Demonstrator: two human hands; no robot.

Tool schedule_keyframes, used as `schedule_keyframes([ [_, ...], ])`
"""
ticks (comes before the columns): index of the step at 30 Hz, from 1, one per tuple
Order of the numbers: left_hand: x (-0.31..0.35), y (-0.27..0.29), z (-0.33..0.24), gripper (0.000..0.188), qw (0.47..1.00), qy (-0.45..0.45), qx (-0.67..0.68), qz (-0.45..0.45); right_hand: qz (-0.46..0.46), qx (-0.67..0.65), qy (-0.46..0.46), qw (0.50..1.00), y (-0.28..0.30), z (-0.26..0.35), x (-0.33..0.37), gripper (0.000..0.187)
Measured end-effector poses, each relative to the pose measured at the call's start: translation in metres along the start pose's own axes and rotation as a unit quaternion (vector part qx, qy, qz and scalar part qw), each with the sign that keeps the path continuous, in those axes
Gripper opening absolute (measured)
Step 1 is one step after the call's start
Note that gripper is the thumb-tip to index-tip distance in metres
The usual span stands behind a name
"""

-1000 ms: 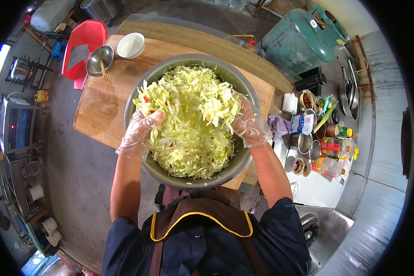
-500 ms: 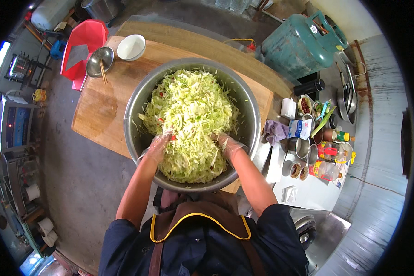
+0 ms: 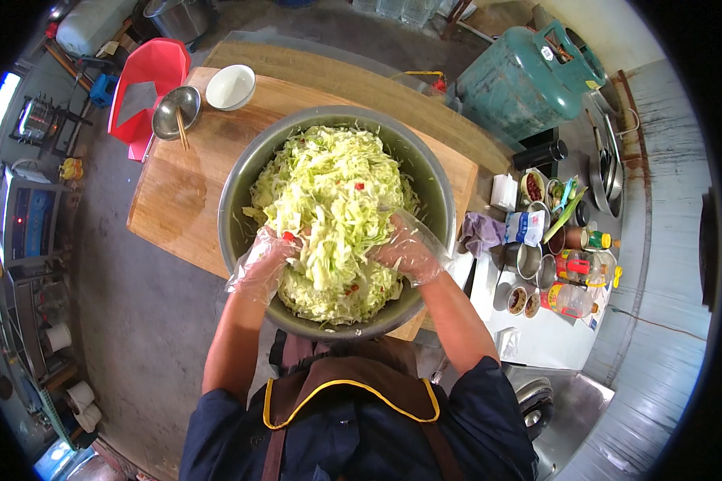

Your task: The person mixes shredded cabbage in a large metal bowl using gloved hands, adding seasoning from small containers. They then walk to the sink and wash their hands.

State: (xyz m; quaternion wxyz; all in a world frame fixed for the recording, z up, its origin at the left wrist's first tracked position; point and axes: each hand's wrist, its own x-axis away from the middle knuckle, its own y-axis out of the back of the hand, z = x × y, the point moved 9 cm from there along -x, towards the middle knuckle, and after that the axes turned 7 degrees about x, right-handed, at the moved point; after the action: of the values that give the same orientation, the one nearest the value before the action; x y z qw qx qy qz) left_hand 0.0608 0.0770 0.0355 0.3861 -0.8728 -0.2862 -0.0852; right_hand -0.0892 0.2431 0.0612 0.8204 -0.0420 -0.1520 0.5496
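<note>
A large steel basin [image 3: 437, 192] stands on a wooden board, heaped with pale green shredded cabbage [image 3: 333, 176] flecked with red pepper pieces. Both of my hands wear clear plastic gloves. My left hand [image 3: 271, 255] is at the left of the heap and my right hand [image 3: 405, 248] at the right, lifting a clump of cabbage between them. Shreds hide most of the fingertips of both hands. A red pepper piece [image 3: 288, 236] lies by my left fingers.
On the wooden board [image 3: 168, 192] are a white bowl [image 3: 231, 87] and a metal bowl [image 3: 176, 112] with chopsticks, beside a red plastic container [image 3: 156, 68]. A green gas cylinder [image 3: 521, 80] stands far right. Bottles [image 3: 569, 300], small bowls and a purple cloth [image 3: 481, 233] crowd the right counter.
Both hands have come up from deep in the cabbage, raising a clump; more of the gloves shows. Red pepper pieces now show in different spots on the heap.
</note>
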Motion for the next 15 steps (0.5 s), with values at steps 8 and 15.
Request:
schedule_keyframes([
  [8,-0.008,-0.003,-0.020,0.039,0.991,-0.026,0.103,0.084,0.149,0.380,-0.095,0.908,0.020,0.037,-0.060,0.053],
  [15,-0.047,0.096,0.042,0.046,0.957,0.092,-0.227,-0.158,-0.044,0.501,-0.107,0.858,0.151,-0.030,-0.153,0.055],
])
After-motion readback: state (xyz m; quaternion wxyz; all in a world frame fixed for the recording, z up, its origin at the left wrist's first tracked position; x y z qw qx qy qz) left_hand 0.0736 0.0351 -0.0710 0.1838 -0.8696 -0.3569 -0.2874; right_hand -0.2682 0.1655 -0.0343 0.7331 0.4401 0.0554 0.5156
